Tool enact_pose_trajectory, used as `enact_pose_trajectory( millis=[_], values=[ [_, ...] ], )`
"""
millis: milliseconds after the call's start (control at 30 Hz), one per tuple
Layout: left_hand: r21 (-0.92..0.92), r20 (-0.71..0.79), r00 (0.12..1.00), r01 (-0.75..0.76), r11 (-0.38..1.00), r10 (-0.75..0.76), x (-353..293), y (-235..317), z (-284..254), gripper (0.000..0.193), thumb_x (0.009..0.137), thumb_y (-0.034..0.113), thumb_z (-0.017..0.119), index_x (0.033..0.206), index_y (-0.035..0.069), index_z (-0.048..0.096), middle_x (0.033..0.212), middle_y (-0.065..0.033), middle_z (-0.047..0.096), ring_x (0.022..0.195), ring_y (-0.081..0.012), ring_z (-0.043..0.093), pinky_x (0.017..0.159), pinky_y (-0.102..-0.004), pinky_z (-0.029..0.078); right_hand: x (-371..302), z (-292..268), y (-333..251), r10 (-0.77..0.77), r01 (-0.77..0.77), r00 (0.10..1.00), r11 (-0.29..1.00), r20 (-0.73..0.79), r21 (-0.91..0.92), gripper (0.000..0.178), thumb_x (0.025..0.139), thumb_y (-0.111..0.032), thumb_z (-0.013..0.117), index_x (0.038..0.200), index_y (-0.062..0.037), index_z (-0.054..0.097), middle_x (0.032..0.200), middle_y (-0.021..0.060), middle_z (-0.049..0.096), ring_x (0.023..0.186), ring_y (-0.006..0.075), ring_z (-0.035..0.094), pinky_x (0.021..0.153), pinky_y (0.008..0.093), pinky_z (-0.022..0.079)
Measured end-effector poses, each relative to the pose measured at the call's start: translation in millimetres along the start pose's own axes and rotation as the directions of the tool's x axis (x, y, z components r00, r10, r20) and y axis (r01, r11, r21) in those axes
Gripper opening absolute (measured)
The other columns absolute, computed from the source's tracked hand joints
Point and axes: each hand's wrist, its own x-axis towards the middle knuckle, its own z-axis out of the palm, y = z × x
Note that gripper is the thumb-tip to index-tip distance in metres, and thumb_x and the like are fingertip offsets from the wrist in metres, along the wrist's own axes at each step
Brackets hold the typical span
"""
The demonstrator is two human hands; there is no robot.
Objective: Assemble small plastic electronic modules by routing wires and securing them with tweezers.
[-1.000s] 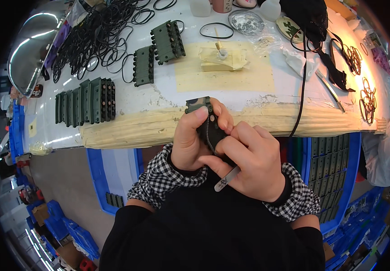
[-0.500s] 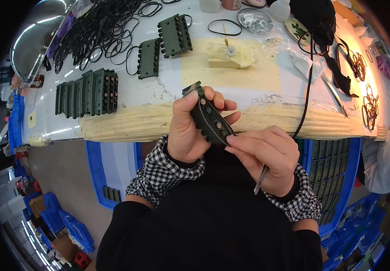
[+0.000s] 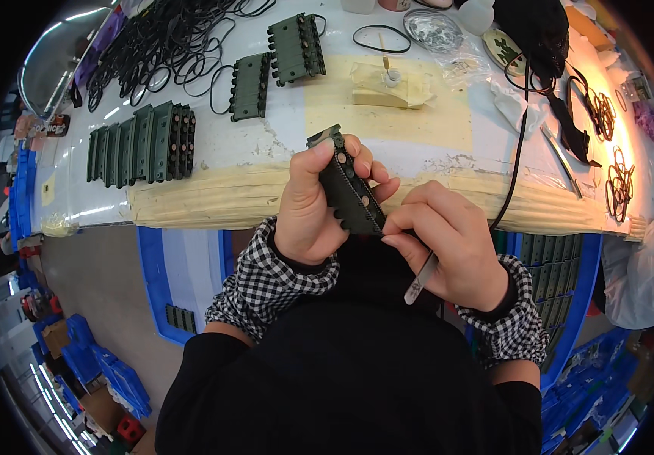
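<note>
Near the centre of the frame, a ribbed dark green part (image 3: 351,199) is held up in front of the table's near edge. Its long axis runs steeply from upper left to lower right, the top end pointing at the table and the low end toward the wearer's body. A thin beaded strip (image 3: 356,182) and round copper-coloured studs lie along the side facing right.

The left hand (image 3: 310,203) is closed around the part, thumb pressed near its top and fingers curled behind. The right hand (image 3: 448,246) has thumb and forefinger nearly together at the low end; whether they grip the strip's tip cannot be told. A flat metal tool (image 3: 422,279) is tucked in that hand, sticking out toward the bottom of the frame.

The white table (image 3: 224,155) is scuffed, its front edge wrapped in yellowish tape (image 3: 213,203). At its left stands a row of green parts (image 3: 141,144); at upper left lies a tangle of black bands (image 3: 164,45). A taped block (image 3: 391,92) sits top centre, and warm light falls at right.

Below are blue trays (image 3: 149,280) and grey floor (image 3: 92,280), with blue crates (image 3: 120,371) at lower left.
</note>
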Motion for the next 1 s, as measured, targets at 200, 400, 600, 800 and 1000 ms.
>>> enact_pose_trajectory(
  millis=[200,400,600,800,1000],
  values=[
    [-0.08,-0.08,0.997,-0.025,0.996,0.018,4,-2,3,0.028,0.092,0.036,0.052,0.093,0.008,0.052,0.082,-0.0016,0.056,0.082,-0.0163,0.057,0.092,-0.0378,0.046,0,-5,2,-0.057,0.074,0.991,0.987,0.117,-0.139,0.016,0.074,-0.01,0.068,0.085,-0.0072,0.056,0.081,0.0038,0.05,0.06,0.0201,0.051,0.056,0.0315,0.042],
    [0.038,-0.108,0.993,-0.047,0.998,0.051,8,1,13,0.026,0.092,0.038,0.053,0.092,0.012,0.051,0.081,0.0015,0.051,0.081,-0.0125,0.051,0.084,-0.0284,0.048,-9,0,-3,-0.113,0.126,0.992,0.915,0.054,-0.384,0.014,0.077,-0.013,0.066,0.087,-0.0047,0.06,0.081,0.0039,0.05,0.058,0.0154,0.05,0.058,0.028,0.041],
    [0.05,-0.076,0.994,-0.074,0.996,0.078,10,3,15,0.025,0.092,0.037,0.052,0.094,0.011,0.051,0.081,0.0008,0.051,0.082,-0.0134,0.053,0.084,-0.0291,0.049,-9,-1,-4,-0.178,0.173,0.983,0.857,0.035,-0.485,0.016,0.076,-0.013,0.066,0.088,-0.0025,0.062,0.083,0.0044,0.051,0.058,0.0138,0.051,0.059,0.0264,0.04],
    [0.01,-0.067,0.995,-0.075,0.997,0.076,9,5,13,0.026,0.092,0.037,0.053,0.093,0.011,0.051,0.082,0.0004,0.052,0.083,-0.0133,0.054,0.086,-0.0293,0.05,-6,0,-6,-0.166,0.155,0.986,0.871,0.019,-0.466,0.015,0.075,-0.011,0.067,0.087,-0.0026,0.062,0.081,0.0041,0.053,0.06,0.0149,0.052,0.059,0.027,0.042],
    [-0.154,-0.034,0.997,-0.07,0.986,0.065,13,5,12,0.025,0.092,0.034,0.055,0.094,0.009,0.053,0.082,-0.0004,0.053,0.083,-0.0135,0.054,0.09,-0.0304,0.051,-9,12,-2,-0.03,-0.001,0.984,0.985,-0.176,-0.17,0.017,0.07,-0.006,0.074,0.083,-0.0048,0.064,0.077,0.0053,0.056,0.061,0.0194,0.055,0.054,0.0293,0.043]
  ],
)
